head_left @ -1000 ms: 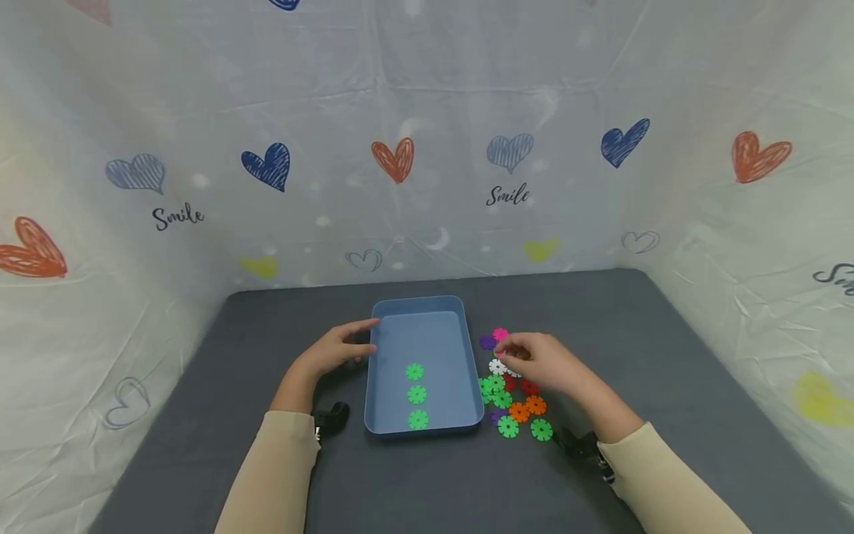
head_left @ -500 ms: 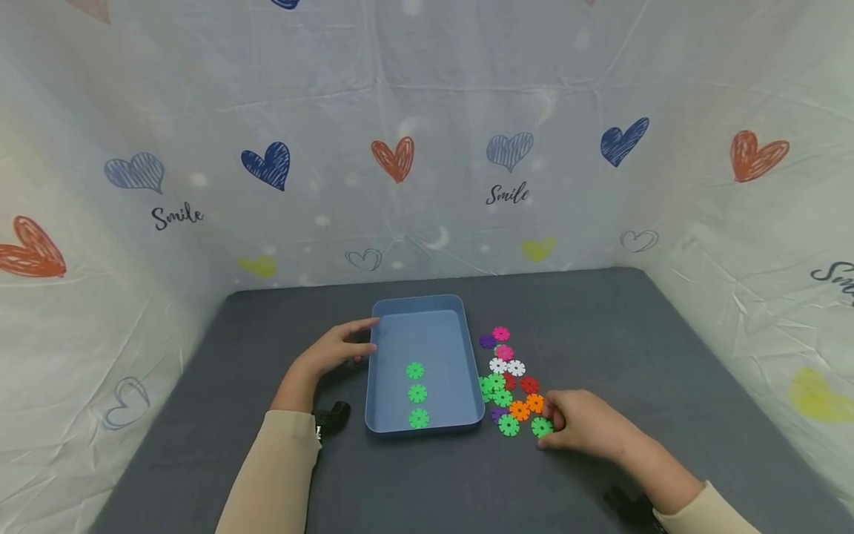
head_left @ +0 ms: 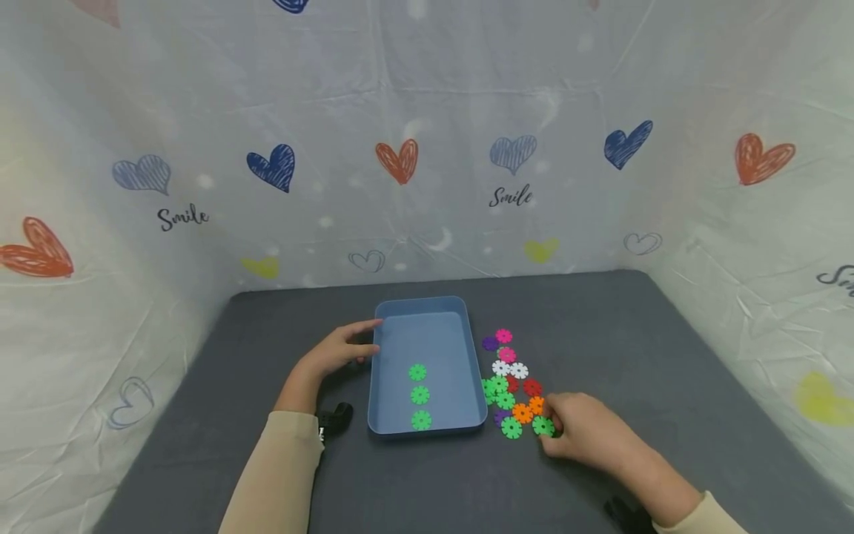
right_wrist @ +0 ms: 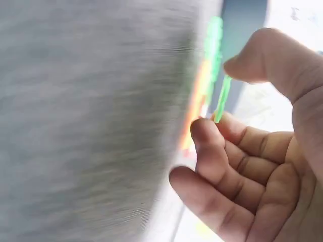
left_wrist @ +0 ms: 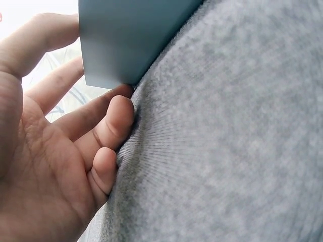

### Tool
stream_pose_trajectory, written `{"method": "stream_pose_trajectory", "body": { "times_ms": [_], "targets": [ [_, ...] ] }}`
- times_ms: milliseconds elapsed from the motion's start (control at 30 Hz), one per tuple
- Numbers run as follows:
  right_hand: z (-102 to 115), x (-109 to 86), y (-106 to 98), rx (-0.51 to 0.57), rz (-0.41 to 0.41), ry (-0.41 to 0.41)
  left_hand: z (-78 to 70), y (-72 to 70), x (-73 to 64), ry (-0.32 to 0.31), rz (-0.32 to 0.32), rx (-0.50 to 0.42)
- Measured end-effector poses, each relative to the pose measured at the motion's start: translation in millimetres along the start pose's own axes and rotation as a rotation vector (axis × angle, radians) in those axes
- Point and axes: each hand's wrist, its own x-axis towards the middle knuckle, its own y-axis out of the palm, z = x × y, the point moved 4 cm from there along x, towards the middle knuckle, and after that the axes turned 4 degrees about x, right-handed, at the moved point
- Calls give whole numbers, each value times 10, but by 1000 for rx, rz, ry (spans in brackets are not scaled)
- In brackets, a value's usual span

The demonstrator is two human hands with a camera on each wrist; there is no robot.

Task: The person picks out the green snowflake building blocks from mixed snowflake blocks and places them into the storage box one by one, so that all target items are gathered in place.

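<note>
My right hand pinches a green snowflake-shaped plastic disc between thumb and fingers at the near right of a loose pile. In the right wrist view that green disc stands on edge between the fingertips. A blue rectangular tray lies left of the pile, with a column of three green discs inside. My left hand rests at the tray's left side, thumb and index finger extended to its rim. The left wrist view has the tray's wall against the fingers, with lower fingers on the grey cloth.
The pile beside the tray also has pink, white, red, orange, purple and several other green discs, some overlapping. Grey cloth covers the table. A white curtain with printed hearts surrounds it.
My right hand has moved from the pink and white discs toward me, to the green disc at the pile's near right, and now pinches it. My left hand and the tray stay put.
</note>
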Motion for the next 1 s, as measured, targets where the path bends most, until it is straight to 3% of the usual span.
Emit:
{"method": "stream_pose_trajectory", "body": {
  "times_ms": [133,400,700,1000],
  "targets": [
    [92,63,-114,47,-62,-27,4,17,6,3,1,1],
    [318,313,-304,217,-105,-6,27,28,12,-11,-8,5],
    [493,695,-257,326,-158,-24,25,26,14,-23,-17,14],
    [609,1072,-191,518,-130,-21,16,-3,8,-23,-11,-7]
  ]
}}
